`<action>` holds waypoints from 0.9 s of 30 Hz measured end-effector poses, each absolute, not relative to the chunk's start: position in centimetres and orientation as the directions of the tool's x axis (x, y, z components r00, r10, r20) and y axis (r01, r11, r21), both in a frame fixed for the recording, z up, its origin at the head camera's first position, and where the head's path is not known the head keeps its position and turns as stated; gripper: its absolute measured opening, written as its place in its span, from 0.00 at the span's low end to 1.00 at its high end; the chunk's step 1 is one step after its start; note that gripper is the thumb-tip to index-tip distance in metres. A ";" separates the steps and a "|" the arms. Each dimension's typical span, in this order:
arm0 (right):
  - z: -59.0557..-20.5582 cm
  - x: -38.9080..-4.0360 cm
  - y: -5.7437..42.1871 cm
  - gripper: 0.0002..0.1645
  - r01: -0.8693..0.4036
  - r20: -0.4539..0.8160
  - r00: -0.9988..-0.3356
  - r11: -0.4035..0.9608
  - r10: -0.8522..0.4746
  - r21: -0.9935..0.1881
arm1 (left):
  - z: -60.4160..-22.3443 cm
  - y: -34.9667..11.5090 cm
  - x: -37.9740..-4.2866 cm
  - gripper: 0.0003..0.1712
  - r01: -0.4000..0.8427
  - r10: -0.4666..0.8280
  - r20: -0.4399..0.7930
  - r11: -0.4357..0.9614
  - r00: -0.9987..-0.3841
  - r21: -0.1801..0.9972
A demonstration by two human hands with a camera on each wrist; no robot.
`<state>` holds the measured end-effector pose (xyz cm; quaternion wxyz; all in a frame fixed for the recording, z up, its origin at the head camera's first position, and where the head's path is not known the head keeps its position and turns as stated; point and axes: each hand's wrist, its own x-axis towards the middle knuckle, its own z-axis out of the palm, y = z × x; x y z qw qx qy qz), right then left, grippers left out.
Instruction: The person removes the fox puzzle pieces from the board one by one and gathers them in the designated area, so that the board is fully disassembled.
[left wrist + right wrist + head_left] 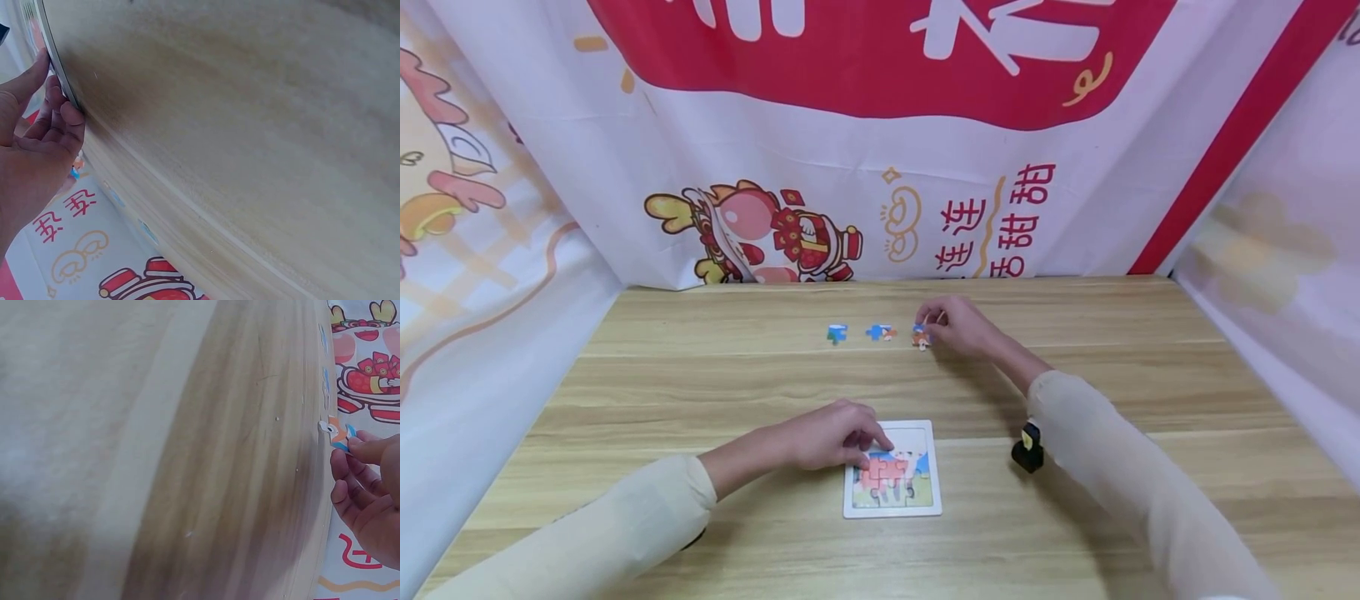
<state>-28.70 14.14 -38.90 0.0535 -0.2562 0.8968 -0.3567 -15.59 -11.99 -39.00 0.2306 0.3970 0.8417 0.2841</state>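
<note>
A square jigsaw puzzle in a white tray (892, 512) lies on the wooden table, partly filled with pink, blue and green pieces. My left hand (835, 435) rests at the tray's left side, with the index finger and thumb reaching over the picture. In the left wrist view, the other fingers of the left hand (47, 134) bend in close to the tray edge. Farther back, my right hand (958, 327) pinches a puzzle piece (338, 432) in orange, blue and white between thumb and fingers. Two loose pieces, one blue and green (837, 332), one blue and orange (880, 332), lie left of it.
A wooden table (737, 375) spans the workspace. Behind it hangs a printed white and red cloth (865, 108), with more printed cloth at both sides. A small black device (1028, 450) shows by the right sleeve.
</note>
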 end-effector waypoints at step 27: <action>-39.9 -30.8 13.2 0.10 -0.363 0.041 -0.904 0.713 -0.426 -0.600 | -39.0 -12.0 -15.7 0.16 0.525 0.797 -0.177 0.529 -0.578 0.667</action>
